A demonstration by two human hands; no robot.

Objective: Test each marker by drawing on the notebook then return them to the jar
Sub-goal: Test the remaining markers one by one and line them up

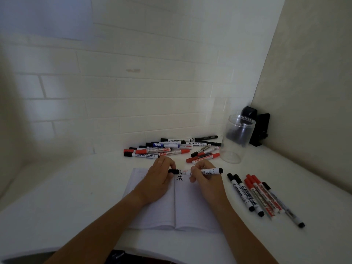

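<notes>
An open white notebook [192, 204] lies on the white table, with black hash marks [179, 178] near the top of its right page. Above it my right hand [202, 175] grips the barrel of a white marker [211, 171] with a black end. My left hand [162, 175] pinches its black cap [173, 171] at the marker's left tip. A clear plastic jar [237, 138] stands upright at the back right; I see no markers in it.
A heap of black, red and blue markers [162, 148] lies behind the notebook by the tiled wall. Several more markers [262, 197] lie in a row right of the notebook. A black object [259, 128] stands in the corner behind the jar.
</notes>
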